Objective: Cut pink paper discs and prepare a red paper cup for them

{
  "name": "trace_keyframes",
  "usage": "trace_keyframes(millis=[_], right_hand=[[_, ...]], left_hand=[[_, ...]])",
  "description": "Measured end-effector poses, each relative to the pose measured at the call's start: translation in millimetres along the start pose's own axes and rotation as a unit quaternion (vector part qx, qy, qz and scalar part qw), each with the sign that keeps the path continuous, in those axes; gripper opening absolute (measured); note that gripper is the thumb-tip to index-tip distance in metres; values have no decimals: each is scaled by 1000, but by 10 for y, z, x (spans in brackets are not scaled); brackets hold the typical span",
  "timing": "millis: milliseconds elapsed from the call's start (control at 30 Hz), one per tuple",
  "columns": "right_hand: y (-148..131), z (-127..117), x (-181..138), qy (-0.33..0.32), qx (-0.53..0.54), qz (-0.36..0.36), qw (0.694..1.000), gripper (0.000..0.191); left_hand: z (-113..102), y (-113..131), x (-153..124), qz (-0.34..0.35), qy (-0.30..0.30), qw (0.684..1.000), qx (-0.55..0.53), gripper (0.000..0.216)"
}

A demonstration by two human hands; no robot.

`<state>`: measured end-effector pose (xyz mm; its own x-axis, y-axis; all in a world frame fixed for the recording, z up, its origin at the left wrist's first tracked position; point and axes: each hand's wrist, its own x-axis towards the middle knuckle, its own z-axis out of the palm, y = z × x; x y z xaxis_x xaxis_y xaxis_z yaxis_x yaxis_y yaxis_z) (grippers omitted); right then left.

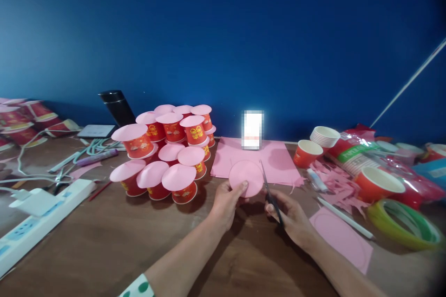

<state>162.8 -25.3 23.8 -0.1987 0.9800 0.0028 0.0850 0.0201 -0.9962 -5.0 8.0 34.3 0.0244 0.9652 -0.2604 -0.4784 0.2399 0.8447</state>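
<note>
Left hand (225, 202) pinches a pink paper disc (245, 176) btwn thumb & fingers, mid-scene above the surface (139, 246). Right hand (291, 216) is curled round the handles of the scissors (272, 200), blades pointing far, just right of the disc's edge; can't tell if they touch it. Beyond the disc: pink sheets (223, 160) w/ a bright, blurred-out screen (252, 130) at their far edge. Left: stacked upside-down red cups (183, 192), pink discs on top; farther left & nearer, a white power strip (42, 222). Right: pink scraps (337, 178), a white pen (344, 217) partly over a pink square (339, 236) w/ a circle outline, plus a yellow-green tape roll (379, 222).
</note>
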Motion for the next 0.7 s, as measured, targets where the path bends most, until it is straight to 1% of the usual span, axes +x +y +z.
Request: trace_keyframes(millis=[233,533,700], right_hand=[[-7,-9,9,-1,-20,3,1000,45],[1,-9,12,20,-27,4,999,45],[-17,-6,12,16,-35,4,999,45]], left_hand=[[3,-6,-1,5,-3,1000,4,37],[-18,-45,17,9,-6,1000,12,37],[-12,-34,18,7,-5,1000,16,38]])
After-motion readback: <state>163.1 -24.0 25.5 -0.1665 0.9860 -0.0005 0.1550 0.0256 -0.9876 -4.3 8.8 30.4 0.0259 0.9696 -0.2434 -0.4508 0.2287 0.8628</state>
